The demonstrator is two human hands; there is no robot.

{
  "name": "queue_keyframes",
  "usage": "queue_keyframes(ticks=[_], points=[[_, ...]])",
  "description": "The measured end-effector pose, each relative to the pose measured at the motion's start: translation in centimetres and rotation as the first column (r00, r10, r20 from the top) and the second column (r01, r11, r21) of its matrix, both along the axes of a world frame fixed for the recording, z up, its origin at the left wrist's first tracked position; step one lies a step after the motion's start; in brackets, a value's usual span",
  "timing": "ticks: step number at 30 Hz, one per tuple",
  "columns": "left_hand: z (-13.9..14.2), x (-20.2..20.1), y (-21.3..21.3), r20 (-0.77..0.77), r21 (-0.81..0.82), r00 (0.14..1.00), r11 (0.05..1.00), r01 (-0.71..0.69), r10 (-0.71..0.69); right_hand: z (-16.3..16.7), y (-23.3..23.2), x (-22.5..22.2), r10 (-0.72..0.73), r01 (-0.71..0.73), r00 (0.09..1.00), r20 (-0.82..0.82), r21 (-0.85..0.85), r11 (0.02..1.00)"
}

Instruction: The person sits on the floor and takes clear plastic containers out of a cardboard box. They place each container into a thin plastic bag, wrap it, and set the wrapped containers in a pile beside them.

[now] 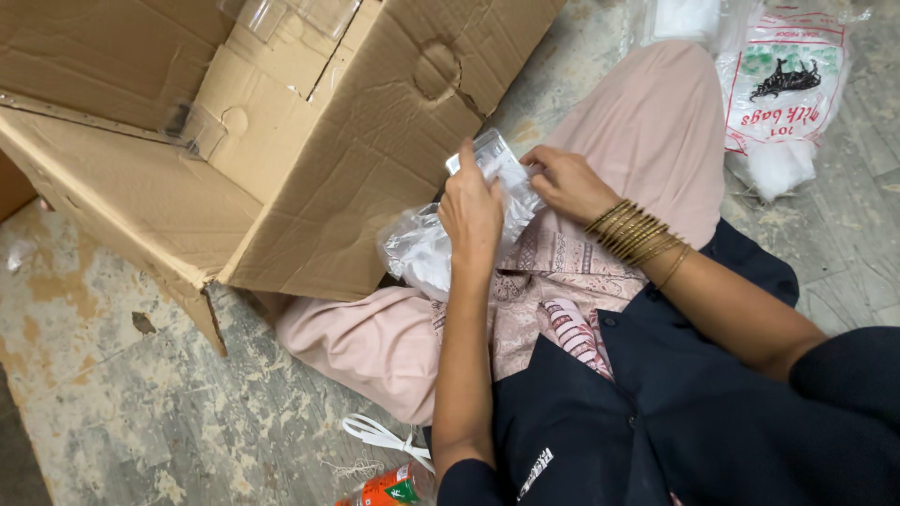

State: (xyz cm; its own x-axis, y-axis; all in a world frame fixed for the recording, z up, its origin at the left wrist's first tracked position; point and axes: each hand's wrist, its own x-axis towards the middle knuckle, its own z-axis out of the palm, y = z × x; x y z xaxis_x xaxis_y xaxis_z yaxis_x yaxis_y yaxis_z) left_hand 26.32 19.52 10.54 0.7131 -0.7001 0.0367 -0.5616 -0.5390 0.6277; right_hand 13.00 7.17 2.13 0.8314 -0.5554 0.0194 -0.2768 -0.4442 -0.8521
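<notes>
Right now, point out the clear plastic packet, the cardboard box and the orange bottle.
clear plastic packet [487, 155], head view, its top edge
cardboard box [356, 159], head view, its creased flap
orange bottle [389, 487], head view, its label

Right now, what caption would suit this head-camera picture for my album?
Seated on the floor beside a cardboard box, left hand and right hand hold a clear plastic packet.

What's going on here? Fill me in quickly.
A person sits on the floor beside a large cardboard box. The left hand and right hand together hold a small clear plastic packet over a crumpled clear bag on the lap. A printed pack of bags lies further off, and an orange bottle near the knee.
</notes>
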Motion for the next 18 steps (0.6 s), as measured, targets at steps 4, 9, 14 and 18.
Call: queue_keyframes(ticks=[4, 9, 14, 18], points=[[-1.2, 0.4, -0.4, -0.044, 0.095, 0.999, 0.995, -0.017, 0.022, -0.6, -0.3, 0.4, -0.011, 0.027, 0.993, -0.113, 0.141, 0.990], [-4.5, 1.8, 1.3, -0.256, -0.280, 0.966, 0.959, -0.043, -0.032, 2.5, 0.5, 0.3, -0.072, 0.009, 0.980, 0.184, 0.324, 0.946], [-8.4, 2.5, 2.4, -0.703, -0.570, 0.650, 0.775, -0.273, -0.288, 5.8, 1.6, 1.4, 0.032, -0.061, 0.950, 0.311, 0.084, 0.995], [-10.7, 3.4, 3.4, -0.851, -0.495, 0.387, 0.791, -0.360, -0.356, 5.1, 1.9, 2.9, 0.094, -0.064, 0.969, 0.230, -0.137, 0.989]])
